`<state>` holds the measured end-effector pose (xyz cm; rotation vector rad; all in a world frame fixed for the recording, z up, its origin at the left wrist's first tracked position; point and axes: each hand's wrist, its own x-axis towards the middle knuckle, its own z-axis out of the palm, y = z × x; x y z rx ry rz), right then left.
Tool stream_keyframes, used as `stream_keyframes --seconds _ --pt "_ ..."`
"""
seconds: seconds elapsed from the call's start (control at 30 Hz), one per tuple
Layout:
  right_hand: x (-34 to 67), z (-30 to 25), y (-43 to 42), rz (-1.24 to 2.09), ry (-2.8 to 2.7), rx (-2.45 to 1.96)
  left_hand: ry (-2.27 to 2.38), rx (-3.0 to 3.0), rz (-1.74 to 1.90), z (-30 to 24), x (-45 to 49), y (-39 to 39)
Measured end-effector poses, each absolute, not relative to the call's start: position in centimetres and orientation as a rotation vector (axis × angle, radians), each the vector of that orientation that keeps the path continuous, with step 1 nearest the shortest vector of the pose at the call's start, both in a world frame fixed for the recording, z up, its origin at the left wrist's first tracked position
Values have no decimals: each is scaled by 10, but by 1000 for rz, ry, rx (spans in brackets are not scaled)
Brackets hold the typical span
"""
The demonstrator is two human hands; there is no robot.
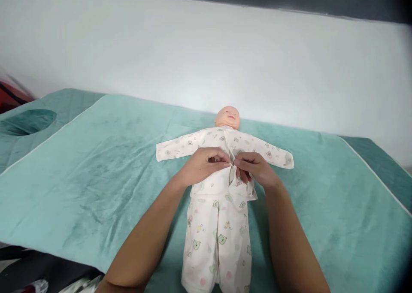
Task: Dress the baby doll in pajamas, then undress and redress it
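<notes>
A baby doll (228,118) lies on its back, head toward the wall, dressed in a white printed baby shirt (209,185) and matching printed pants (222,237). Its sleeves stretch out to both sides. My left hand (209,162) pinches one front edge of the shirt at the doll's middle. Opposite it, my right hand (254,166) pinches the other edge, with the fingertips of both hands almost meeting. Below them the shirt front gapes slightly. Any fastener between the fingertips is hidden.
A green plush cover (106,164) with white piping lies under the doll. At the far left the surface has an oval hole (28,121). A white wall (206,57) rises behind. Dark items and clear plastic (38,284) sit below the near left edge.
</notes>
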<state>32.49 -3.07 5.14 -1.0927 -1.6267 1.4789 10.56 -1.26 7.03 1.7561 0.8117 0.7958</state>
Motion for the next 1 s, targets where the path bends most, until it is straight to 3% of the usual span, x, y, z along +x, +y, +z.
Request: stream_keyframes --seconds 1.0 --pt "322 54 -33 1472 -1600 -1121 905 1597 824 66 112 -14"
